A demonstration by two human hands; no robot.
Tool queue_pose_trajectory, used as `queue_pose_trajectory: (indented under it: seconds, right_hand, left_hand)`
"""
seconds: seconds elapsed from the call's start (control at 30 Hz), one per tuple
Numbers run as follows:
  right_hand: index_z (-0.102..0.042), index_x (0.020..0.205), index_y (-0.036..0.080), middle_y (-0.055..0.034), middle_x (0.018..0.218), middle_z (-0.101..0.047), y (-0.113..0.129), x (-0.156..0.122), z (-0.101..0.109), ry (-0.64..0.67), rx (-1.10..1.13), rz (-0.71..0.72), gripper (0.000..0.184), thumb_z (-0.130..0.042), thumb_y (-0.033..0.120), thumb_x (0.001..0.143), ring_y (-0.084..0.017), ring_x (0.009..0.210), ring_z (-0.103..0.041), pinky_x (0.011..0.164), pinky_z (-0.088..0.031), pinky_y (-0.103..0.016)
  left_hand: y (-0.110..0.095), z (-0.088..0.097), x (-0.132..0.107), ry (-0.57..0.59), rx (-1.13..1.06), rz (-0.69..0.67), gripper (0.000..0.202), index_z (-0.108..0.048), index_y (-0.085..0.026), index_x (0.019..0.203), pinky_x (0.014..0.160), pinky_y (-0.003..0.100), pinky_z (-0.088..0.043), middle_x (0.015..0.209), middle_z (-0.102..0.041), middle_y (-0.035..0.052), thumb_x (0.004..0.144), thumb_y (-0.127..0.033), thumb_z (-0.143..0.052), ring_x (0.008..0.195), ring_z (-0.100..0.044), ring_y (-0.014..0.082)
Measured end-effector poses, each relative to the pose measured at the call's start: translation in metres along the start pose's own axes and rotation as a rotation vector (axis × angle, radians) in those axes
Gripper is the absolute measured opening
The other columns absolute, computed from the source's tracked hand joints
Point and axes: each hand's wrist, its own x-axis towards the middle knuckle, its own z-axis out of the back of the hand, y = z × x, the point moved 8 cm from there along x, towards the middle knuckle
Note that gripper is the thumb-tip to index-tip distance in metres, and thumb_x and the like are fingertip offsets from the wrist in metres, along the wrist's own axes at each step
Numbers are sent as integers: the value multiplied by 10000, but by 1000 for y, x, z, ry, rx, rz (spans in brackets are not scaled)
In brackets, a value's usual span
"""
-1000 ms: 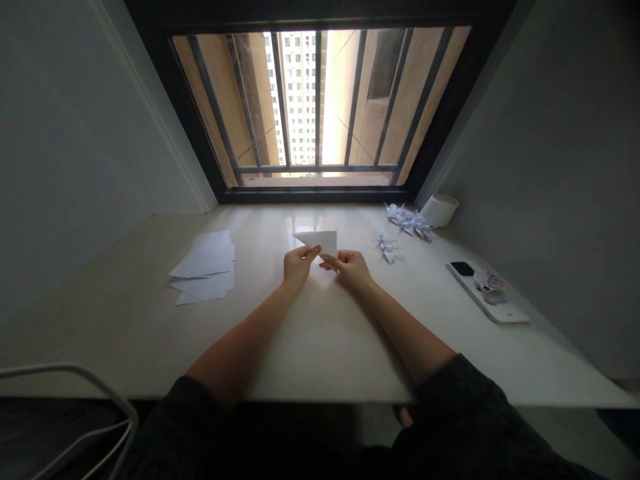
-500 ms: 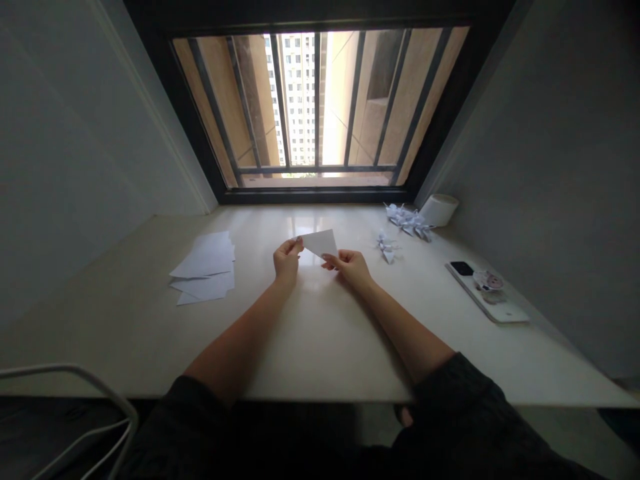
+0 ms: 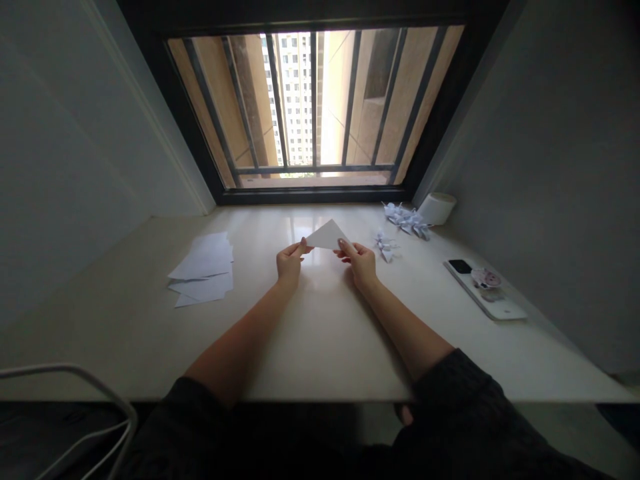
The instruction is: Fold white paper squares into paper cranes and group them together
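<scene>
A white paper triangle (image 3: 327,235) is held up over the middle of the table, its peak pointing toward the window. My left hand (image 3: 291,260) pinches its left corner between thumb and fingers. At its right side, my right hand (image 3: 359,259) grips the sheet, thumb on top. Just right of that hand lie a few small folded paper pieces (image 3: 385,247). Loose white paper sheets (image 3: 203,267) are piled to the left of my left hand.
More folded paper pieces (image 3: 406,220) cluster by a white roll (image 3: 438,209) at the back right. A phone (image 3: 485,290) with a round grip lies on the right of the pale table (image 3: 320,347). White cables (image 3: 100,387) loop at the front left. A barred window (image 3: 315,107) stands behind.
The paper has turned so that its point faces the window and its long edge faces me. My right hand has shifted slightly right and away from me; the left moved little.
</scene>
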Motion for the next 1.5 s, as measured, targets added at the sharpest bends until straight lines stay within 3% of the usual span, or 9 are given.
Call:
queue_pose_trajectory:
  seconds: [0.27,0.43,0.5,0.67,0.87,1.13,1.23,1.37,1.5]
  right_hand:
    - [-659,637,164,-32,621,-668,2,1,-3,69,-40,83,323,-689,485,662,-129,591,-578,596,-450,-254]
    - [-672,659,167,-31,638,-669,6,0,-7,104,-111,159,327,-686,494,662,-148,630,-597,637,-473,-273]
    - [-679,701,166,-40,672,-681,6,0,-7,95,-122,170,338,-684,501,660,-165,653,-620,652,-493,-290]
    - [-630,1068,214,-21,768,-692,13,-3,-5,68,-166,246,488,-691,476,661,-189,707,-669,664,-530,-315]
    - [-669,1009,214,-27,810,-694,20,-8,-10,102,-218,309,403,-672,459,689,-179,707,-672,655,-528,-299]
    - [-687,998,207,-42,892,-707,15,-4,-7,97,-172,220,427,-710,450,648,-161,686,-667,647,-528,-282]
    - [-691,984,190,-42,814,-713,11,-3,-11,158,-123,142,447,-736,445,619,-152,634,-654,626,-516,-279]
    - [-683,994,191,-22,731,-709,9,-4,-17,247,-43,81,454,-749,423,609,-131,592,-632,620,-502,-272]
    - [-669,976,200,-16,752,-721,8,-9,-27,359,-20,66,487,-801,368,538,-140,631,-642,651,-505,-280]
  left_hand:
    - [5,2,2,-9,-32,22,439,-714,-153,751,673,291,-405,808,-702,105,697,-577,-613,838,-622,215]
    - [7,9,5,-87,-24,7,393,-711,-161,864,644,266,-410,850,-692,92,727,-517,-614,835,-615,197]
    - [2,12,6,-108,3,-51,363,-693,-189,975,647,261,-414,933,-690,83,779,-469,-572,841,-609,182]
    - [-22,10,1,-90,245,-340,319,-657,-240,1081,747,285,-430,1090,-653,64,816,-391,-564,911,-586,176]
    - [-28,-2,-7,23,412,-457,287,-677,-265,1061,829,330,-418,1053,-666,58,816,-378,-580,967,-572,209]
    - [-33,0,-10,-13,335,-424,145,-720,-261,830,882,340,-378,937,-668,51,731,-356,-671,962,-551,230]
    - [-31,2,-8,-45,329,-396,143,-703,-236,762,872,331,-380,873,-658,48,729,-369,-664,928,-556,218]
    - [-21,7,-1,-84,221,-287,236,-685,-189,775,796,302,-406,825,-654,49,738,-416,-635,832,-578,190]
    - [-5,8,6,-62,-49,-133,338,-663,-157,797,679,264,-427,801,-652,44,701,-481,-648,718,-578,154]
